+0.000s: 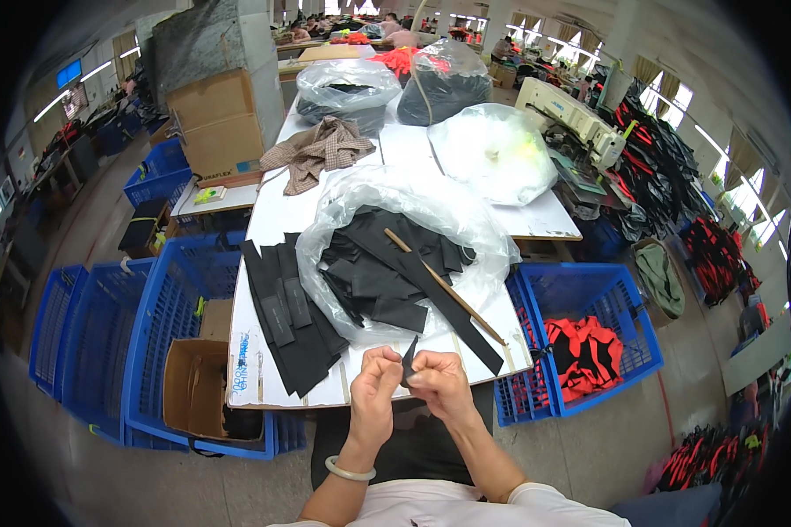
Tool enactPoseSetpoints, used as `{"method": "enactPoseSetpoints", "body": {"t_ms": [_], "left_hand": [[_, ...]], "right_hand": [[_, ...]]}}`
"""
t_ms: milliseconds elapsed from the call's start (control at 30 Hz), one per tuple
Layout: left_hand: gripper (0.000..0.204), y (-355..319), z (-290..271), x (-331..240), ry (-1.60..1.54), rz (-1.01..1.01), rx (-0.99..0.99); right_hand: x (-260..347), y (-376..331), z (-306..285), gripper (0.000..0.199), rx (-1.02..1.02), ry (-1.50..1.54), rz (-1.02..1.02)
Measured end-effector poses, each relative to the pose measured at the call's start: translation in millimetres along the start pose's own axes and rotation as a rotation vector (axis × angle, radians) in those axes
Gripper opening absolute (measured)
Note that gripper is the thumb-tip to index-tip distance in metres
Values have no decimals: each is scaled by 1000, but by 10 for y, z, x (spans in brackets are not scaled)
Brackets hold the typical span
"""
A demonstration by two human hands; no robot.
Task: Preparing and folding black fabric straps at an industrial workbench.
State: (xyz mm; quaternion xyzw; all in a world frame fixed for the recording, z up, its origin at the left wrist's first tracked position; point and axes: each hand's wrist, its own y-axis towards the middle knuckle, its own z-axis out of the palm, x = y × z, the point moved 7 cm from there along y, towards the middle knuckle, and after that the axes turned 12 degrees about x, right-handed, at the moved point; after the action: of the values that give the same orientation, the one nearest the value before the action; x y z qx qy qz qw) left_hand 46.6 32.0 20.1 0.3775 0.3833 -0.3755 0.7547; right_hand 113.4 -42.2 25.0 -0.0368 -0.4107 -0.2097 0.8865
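Observation:
Both my hands meet over the front edge of the white table (264,386). My left hand (375,386) and my right hand (439,383) pinch a small black fabric piece (408,358) between them, its pointed end sticking up. Just beyond lies an open clear plastic bag (325,224) heaped with black fabric pieces (378,272). A thin wooden stick (444,285) rests slantwise across the heap, beside a long black strip (466,329) that runs to the table's right front. Left of the bag, several black fabric strips (281,325) lie in an overlapping stack.
Blue crates stand left (141,369) and right (637,373) of the table; the right one holds red and black pieces (584,351). Farther back are a checked cloth (321,154), filled plastic bags (492,154) and a sewing machine (571,119). A cardboard box (189,386) sits in a left crate.

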Motion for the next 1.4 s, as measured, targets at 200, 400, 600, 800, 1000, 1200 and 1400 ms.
{"method": "enactPoseSetpoints", "body": {"t_ms": [200,400,600,800,1000,1200,1400], "left_hand": [[16,63,-46,44,-29,-22,-38],[9,114,-107,-189,251,32,-24],[12,125,-45,-172,563,34,147],[10,89,-146,107,98,-279,75],[12,93,-14,80,90,-239,-49],[12,-55,-228,80,67,-248,-96],[20,69,-16,87,-123,-388,109]], "right_hand": [[46,41,-103,14,-192,-68,-71],[-16,-62,-211,16,0,-66,-33],[42,-137,-249,13,-70,-229,-58],[278,-192,-23,13,-130,-1022,-250],[-101,-82,-359,14,-162,216,-152],[15,-106,-269,14,-134,-272,-125],[366,-48,2,18,8,-1156,-284]]}}
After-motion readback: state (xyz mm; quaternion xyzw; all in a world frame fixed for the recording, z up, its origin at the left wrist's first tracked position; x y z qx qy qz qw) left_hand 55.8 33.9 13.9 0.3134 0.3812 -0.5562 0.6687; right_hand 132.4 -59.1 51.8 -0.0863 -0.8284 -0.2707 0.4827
